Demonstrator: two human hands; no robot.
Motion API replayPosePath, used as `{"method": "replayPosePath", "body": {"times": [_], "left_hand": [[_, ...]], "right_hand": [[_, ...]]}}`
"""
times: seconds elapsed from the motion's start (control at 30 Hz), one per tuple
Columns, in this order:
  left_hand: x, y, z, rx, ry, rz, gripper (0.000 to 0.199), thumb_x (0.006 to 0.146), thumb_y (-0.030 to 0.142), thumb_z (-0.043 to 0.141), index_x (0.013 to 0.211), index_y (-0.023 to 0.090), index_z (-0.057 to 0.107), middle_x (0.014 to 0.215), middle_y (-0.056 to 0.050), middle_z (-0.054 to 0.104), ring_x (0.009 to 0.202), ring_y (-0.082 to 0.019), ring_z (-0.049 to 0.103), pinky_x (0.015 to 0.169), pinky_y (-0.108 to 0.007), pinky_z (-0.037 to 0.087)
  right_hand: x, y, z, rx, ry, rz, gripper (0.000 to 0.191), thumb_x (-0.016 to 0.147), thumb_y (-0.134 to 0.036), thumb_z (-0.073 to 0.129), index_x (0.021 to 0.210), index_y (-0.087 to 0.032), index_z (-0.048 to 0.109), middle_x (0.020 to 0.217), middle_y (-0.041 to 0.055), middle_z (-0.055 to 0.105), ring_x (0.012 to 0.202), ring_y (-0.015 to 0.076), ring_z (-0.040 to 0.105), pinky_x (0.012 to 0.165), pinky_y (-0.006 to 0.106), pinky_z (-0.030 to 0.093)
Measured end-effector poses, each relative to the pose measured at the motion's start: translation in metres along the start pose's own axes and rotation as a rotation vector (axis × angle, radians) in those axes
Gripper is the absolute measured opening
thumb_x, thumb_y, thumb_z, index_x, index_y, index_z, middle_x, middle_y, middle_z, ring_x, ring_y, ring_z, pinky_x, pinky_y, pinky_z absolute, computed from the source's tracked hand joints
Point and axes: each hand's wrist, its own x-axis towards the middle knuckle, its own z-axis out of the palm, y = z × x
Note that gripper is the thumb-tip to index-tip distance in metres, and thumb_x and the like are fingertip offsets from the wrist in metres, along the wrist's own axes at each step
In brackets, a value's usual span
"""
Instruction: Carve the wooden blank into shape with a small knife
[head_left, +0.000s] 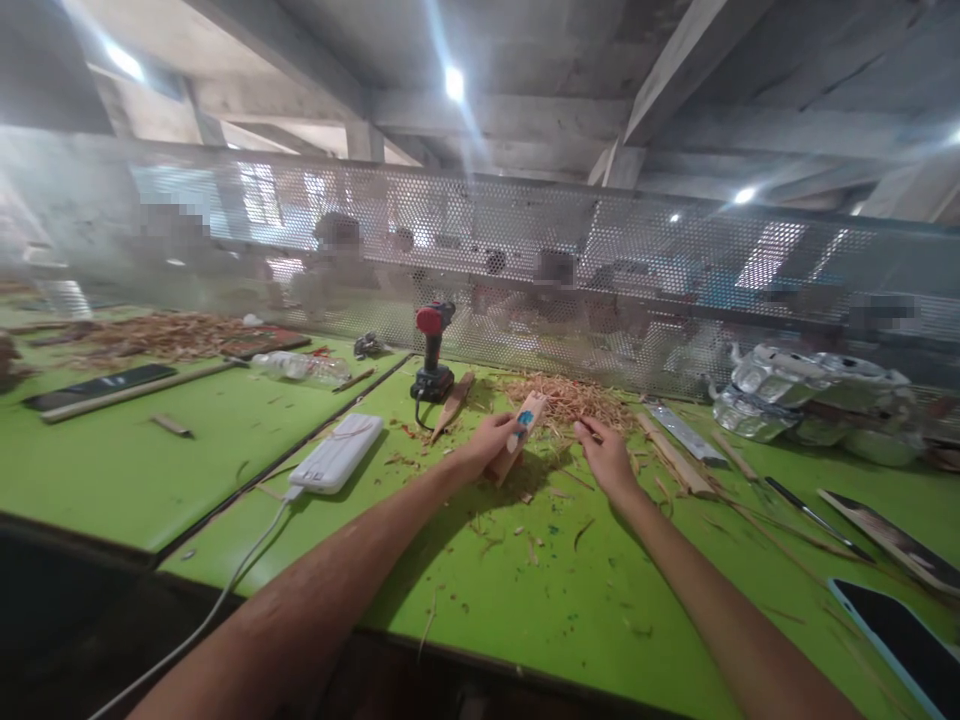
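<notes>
Head view: a cordless drill (433,352) stands upright on its broad base, which probably lets it rest unsupported, and to its right and nearer the person, the left hand (495,442) grips a wooden block (523,440) with a blue patch. The thumb lies over the block's face and the fingers wrap its side, likely to steady it at a slant with the marked face turned up. Farther right of the drill, the right hand (604,455) has its fingers curled nearly together, apart from the block and just in front of a heap of wood shavings (592,400); whether its fingertips pinch something small, I cannot tell. Left of the drill and nearer the person, a white power bank (341,453) lies flat, seemingly placed so its cable trails clear of both hands
</notes>
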Motion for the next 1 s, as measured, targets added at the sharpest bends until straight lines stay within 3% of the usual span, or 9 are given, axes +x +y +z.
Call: {"method": "replayPosePath", "body": {"times": [0.13,0.33,0.57,0.7,0.83,1.0], "left_hand": [[-0.004,0.002,-0.001,-0.021,-0.067,0.017,0.030,0.077,0.009,0.062,0.105,0.016,0.060,0.075,0.000,0.066,0.058,-0.014,0.064,0.050,-0.021,0.049],[-0.008,0.002,0.001,-0.044,-0.139,0.124,0.033,0.077,0.009,0.063,0.109,0.015,0.062,0.095,-0.007,0.069,0.065,-0.014,0.067,0.054,-0.022,0.050],[-0.005,-0.001,0.004,-0.037,-0.141,0.144,0.025,0.083,0.010,0.065,0.107,0.014,0.060,0.092,-0.004,0.066,0.061,-0.010,0.064,0.053,-0.020,0.049],[-0.013,0.005,0.008,0.014,-0.105,0.095,0.021,0.089,0.012,0.061,0.110,0.015,0.058,0.079,-0.001,0.064,0.056,-0.010,0.060,0.047,-0.018,0.043],[-0.017,0.011,0.010,0.089,-0.111,0.050,0.031,0.089,0.012,0.056,0.120,0.018,0.056,0.074,0.003,0.061,0.049,-0.009,0.056,0.040,-0.017,0.036],[-0.009,-0.001,0.011,0.083,-0.096,0.088,0.026,0.086,0.011,0.056,0.111,0.018,0.058,0.074,0.003,0.059,0.049,-0.009,0.056,0.041,-0.017,0.038]], "right_hand": [[-0.002,-0.012,-0.002,0.020,-0.039,0.018,0.048,0.088,-0.058,0.056,0.101,-0.019,0.081,0.092,0.0123,0.078,0.084,0.0283,0.070,0.074,0.039,0.055],[-0.009,-0.024,0.002,-0.070,-0.182,-0.111,0.030,0.090,-0.044,0.062,0.095,-0.024,0.084,0.104,0.0111,0.081,0.094,0.0295,0.073,0.090,0.043,0.054],[-0.016,-0.041,-0.004,-0.397,-0.292,-0.197,0.027,0.096,-0.034,0.061,0.104,-0.024,0.085,0.100,0.0104,0.081,0.085,0.0271,0.073,0.075,0.036,0.052],[-0.020,-0.052,-0.006,-0.590,-0.251,-0.189,0.030,0.100,-0.034,0.058,0.106,-0.026,0.085,0.097,0.0094,0.080,0.084,0.0262,0.073,0.068,0.032,0.048],[-0.019,-0.051,-0.006,-0.679,-0.186,-0.155,0.032,0.102,-0.037,0.056,0.114,-0.027,0.084,0.102,0.0090,0.080,0.088,0.0258,0.074,0.067,0.031,0.047],[-0.016,-0.044,-0.007,-0.706,-0.181,-0.176,0.031,0.102,-0.035,0.056,0.115,-0.028,0.083,0.107,0.0077,0.081,0.092,0.0252,0.074,0.071,0.031,0.050]]}}
